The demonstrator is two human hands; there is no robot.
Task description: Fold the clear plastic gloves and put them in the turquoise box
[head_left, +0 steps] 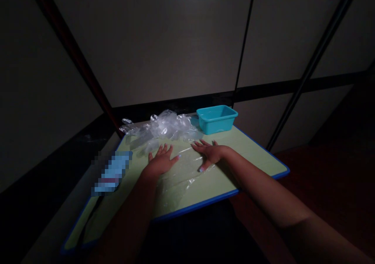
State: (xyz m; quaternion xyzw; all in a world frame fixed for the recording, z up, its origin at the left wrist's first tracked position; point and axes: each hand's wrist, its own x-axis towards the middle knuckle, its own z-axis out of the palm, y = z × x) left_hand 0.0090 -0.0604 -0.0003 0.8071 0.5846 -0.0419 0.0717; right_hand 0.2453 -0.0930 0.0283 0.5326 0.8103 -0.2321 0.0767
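Observation:
A clear plastic bag point(183, 174) lies flattened on the yellow-green tabletop point(252, 154). Fingers spread, my left hand point(161, 160) rests on the left part of this plastic. My right hand point(209, 154) lies on its right part, also with fingers apart, the thumb pointing toward the near edge. Neither hand grips anything. Just beyond my hands sits a crumpled heap of clear plastic bags point(170, 125). To the right of the heap stands a turquoise plastic basket point(217, 121), upright, touching or very near the plastic.
A blurred-out blue item point(113, 174) lies at the table's left side, with a dark strap or cord point(90, 217) running below it. Blue trim point(205, 204) edges the table. Behind it rise pale panels point(175, 41) with dark borders. The surroundings are dim.

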